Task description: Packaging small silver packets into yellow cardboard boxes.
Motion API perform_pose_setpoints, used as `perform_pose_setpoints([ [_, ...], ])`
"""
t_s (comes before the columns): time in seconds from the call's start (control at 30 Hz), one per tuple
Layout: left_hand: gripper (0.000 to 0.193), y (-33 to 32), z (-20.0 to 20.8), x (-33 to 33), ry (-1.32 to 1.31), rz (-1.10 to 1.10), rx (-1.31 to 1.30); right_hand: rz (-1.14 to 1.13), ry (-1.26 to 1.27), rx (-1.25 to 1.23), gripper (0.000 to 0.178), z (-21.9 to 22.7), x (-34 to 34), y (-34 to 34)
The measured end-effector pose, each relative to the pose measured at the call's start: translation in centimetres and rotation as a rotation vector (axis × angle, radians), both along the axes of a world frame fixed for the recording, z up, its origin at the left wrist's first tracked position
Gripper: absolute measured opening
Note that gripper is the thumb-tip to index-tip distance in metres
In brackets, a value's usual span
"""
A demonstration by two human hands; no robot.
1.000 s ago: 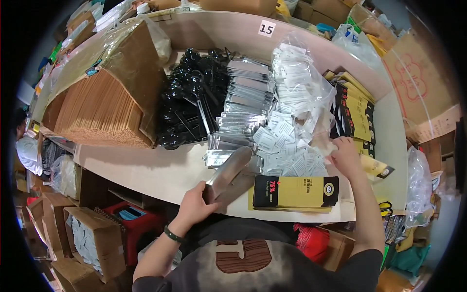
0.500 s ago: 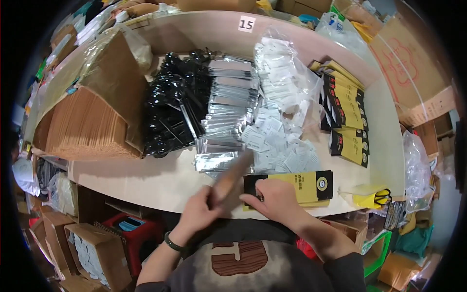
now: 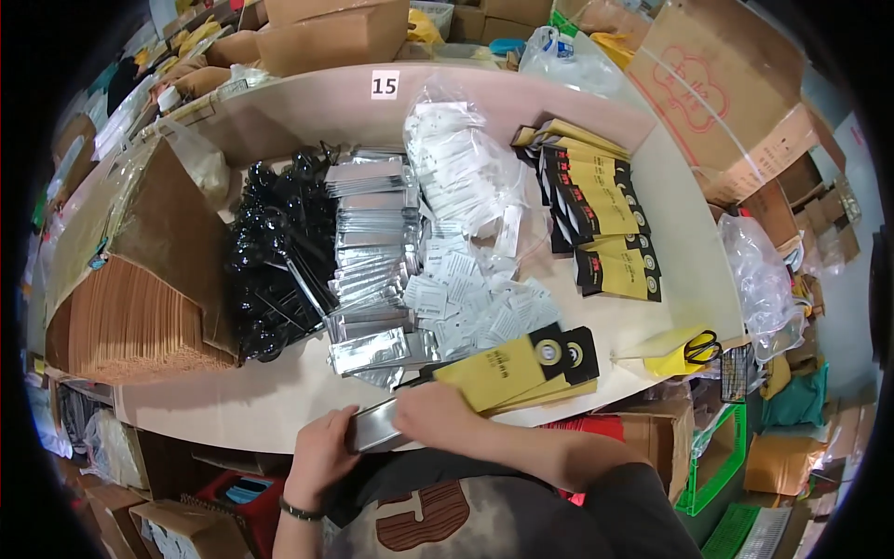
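Near the front edge of the table, my left hand [image 3: 326, 449] is closed on the left end of a silver foil packet [image 3: 375, 426]. My right hand [image 3: 433, 415] is closed over the left end of a black-and-gold paper sleeve [image 3: 494, 373], next to the packet's right end; its fingertips are partly hidden. That sleeve lies tilted over a small stack of matching sleeves [image 3: 582, 359]. Just beyond my hands are rows of silver foil packets [image 3: 368, 247] and a loose heap of small white printed packets [image 3: 466, 289].
At the left stands an open carton [image 3: 130, 307] packed with brown flat pieces, beside a pile of glossy black wrapped items [image 3: 279, 252]. More black-and-gold sleeves [image 3: 596, 200] lie at the right. Black-handled scissors [image 3: 703, 347] rest in a yellow holder. A raised rim [image 3: 307, 98] borders the table.
The blurred brown strip at my left hand is out of sight; that hand now holds a silver packet. The top sleeve has tilted up at its right end. The whole view has shifted.
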State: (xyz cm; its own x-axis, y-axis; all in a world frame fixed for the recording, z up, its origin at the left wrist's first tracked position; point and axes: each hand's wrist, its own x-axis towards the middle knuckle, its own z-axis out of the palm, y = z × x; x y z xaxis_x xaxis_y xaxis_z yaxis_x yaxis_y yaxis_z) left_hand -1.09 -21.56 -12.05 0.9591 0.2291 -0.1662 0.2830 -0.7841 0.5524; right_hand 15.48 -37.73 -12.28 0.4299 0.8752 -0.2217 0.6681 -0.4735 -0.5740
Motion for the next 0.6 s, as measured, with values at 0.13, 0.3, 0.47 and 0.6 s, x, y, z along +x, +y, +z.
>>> perform_pose_setpoints([
  [0.13, 0.078, -1.3, 0.8, 2.1, -0.271, -0.078, 0.124, 0.005, -0.162, 0.112, 0.025, 0.5, 6.6, 1.2],
  [0.3, 0.08, -4.1, -2.7, 0.2, -0.375, 0.12, 0.153, -0.761, -0.46, 0.272, 0.037, -4.1, 25.6, -2.6],
  [0.47, 0.07, -3.0, -2.8, 0.4, -0.426, 0.081, 0.14, -0.771, -0.309, 0.098, 0.027, -4.6, 26.7, -4.9],
  [0.6, 0.06, -2.6, -2.2, -1.3, -0.41, 0.171, 0.171, -0.419, -0.608, -0.271, 0.025, 2.3, 21.5, -5.7],
])
